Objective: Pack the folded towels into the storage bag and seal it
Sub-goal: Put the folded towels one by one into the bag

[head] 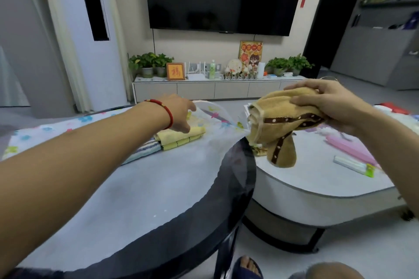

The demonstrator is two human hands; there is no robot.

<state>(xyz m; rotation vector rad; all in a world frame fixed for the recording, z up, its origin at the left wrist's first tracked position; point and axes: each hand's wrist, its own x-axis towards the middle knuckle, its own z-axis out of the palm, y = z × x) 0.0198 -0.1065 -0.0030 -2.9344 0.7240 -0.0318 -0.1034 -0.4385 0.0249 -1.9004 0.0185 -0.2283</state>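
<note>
A clear storage bag (210,142) with a coloured flower print lies across the round dark table (235,188). Inside it sit a folded yellow towel (181,136) on top of a striped blue and white towel (142,152). My left hand (181,113), with a red bracelet at the wrist, reaches into the bag's mouth and lifts its upper film above the yellow towel. My right hand (331,102) grips a folded brown towel (281,129) with dark dotted ribbon trim, held in the air just right of the bag's opening, one end drooping.
A low white table (317,183) stands to the right with a pink flat item (349,147) and a white and green slider clip (353,165) on it. A TV console with plants lines the far wall. My sandalled foot (247,267) is under the dark table's edge.
</note>
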